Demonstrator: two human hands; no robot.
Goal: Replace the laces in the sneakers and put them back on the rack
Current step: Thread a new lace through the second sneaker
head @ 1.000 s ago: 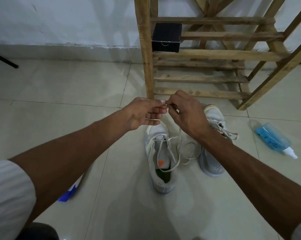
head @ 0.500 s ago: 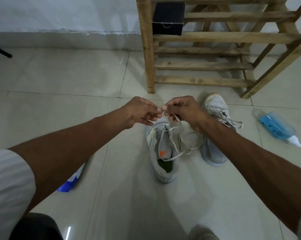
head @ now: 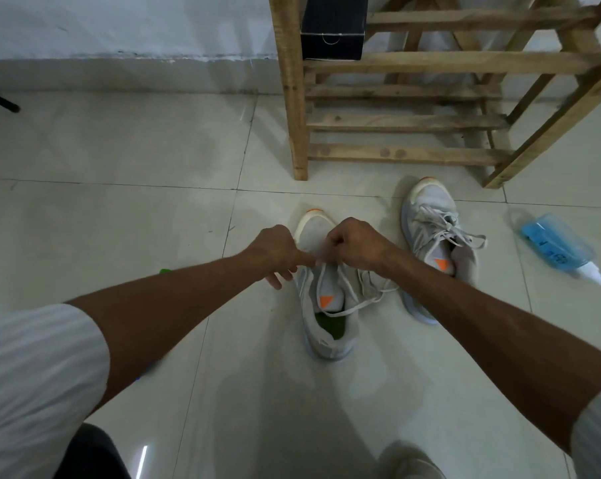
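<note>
Both hands have dropped lower since a moment ago. They now sit right over the near shoe, and its toe peeks out between them. The left hand and the right hand meet knuckle to knuckle above the front eyelets.

The right fingers are curled tight around the lace. The left fingers reach across to the same spot. That spot is blurred, but they seem to pinch the lace tip there. The other left fingers curl down and under.

From the hands the lace hangs down. It loops over the tongue and trails off the shoe's right side onto the floor. Both arms stretch out straight from pale striped sleeves.

The near shoe is soft and pale grey. It has an orange toe tip, an orange triangle on the tongue and a green sole inside. The lace is flat and white.

The far shoe stands just to the right. It is laced, with loose ends flopped to the side. Behind both shoes is the rack, made of rough wood slats, and a black box sits on one shelf. A blue bottle with a white cap lies on its side on the shiny tiles, well apart from the hands.
</note>
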